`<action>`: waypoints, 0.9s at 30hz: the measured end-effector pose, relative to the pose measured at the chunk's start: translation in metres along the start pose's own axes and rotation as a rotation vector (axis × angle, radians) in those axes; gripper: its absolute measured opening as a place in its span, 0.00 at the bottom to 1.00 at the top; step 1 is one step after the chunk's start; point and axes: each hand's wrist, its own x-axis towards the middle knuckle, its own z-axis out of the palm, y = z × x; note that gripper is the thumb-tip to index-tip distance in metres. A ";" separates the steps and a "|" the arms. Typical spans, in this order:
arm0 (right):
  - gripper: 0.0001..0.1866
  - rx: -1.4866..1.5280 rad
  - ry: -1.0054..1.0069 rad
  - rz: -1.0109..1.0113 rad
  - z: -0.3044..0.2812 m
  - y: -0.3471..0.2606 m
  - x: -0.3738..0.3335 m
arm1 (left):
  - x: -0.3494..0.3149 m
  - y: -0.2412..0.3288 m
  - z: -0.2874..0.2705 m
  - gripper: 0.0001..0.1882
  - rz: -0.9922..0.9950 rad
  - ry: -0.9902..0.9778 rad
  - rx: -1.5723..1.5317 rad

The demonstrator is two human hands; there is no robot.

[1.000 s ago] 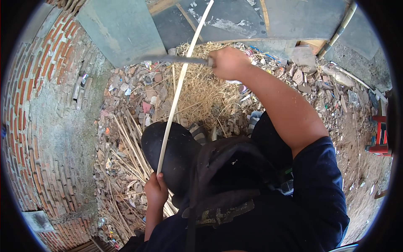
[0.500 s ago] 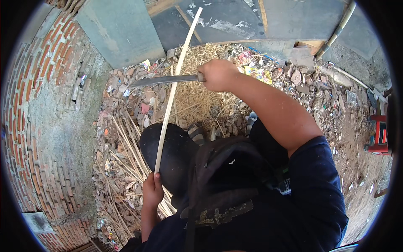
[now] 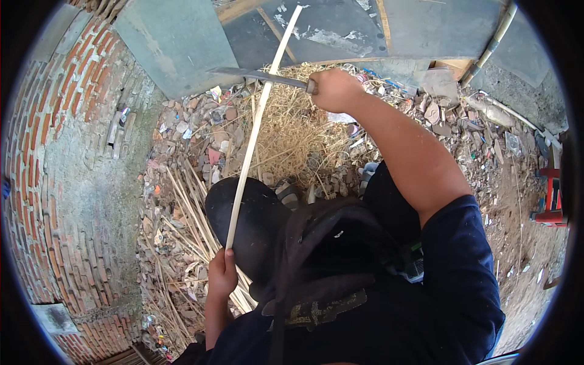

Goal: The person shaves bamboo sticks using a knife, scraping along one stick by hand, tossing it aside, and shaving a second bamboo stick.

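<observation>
- Head view, left side: left hand closed around the lower end of a long pale split-bamboo strip, held steeply upright and running up past the black rubber boot toward the grey sheet-metal panel.
- Head view, top: right hand gripped tight on the handle of a long dark metal blade, blade lying crosswise and meeting the strip near its upper part.
- Underfoot: heap of dry yellow straw shavings, loose thin bamboo slats, broken stone and brick rubble; curved red brick wall at left.
- Risk, as a judgement: blade likely to skid down the smooth strip toward the lower fist if the edge fails to bite; uneven rubble could upset footing mid-stroke.
</observation>
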 end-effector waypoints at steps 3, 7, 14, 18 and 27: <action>0.09 0.092 -0.042 -0.035 -0.002 -0.034 -0.019 | 0.001 -0.008 -0.001 0.24 -0.046 -0.067 -0.199; 0.08 -0.183 -0.095 -0.349 0.001 -0.062 -0.037 | 0.006 -0.004 -0.011 0.26 -0.164 -0.202 -0.233; 0.12 -0.046 -0.216 -0.118 0.010 -0.036 -0.008 | 0.008 -0.005 -0.007 0.26 -0.089 -0.124 -0.186; 0.09 -0.035 -0.091 -0.244 0.007 -0.053 -0.021 | 0.003 -0.011 -0.005 0.26 -0.145 -0.158 -0.285; 0.11 -0.019 -0.167 -0.060 0.006 -0.028 -0.009 | 0.008 -0.001 -0.001 0.25 -0.035 -0.070 -0.136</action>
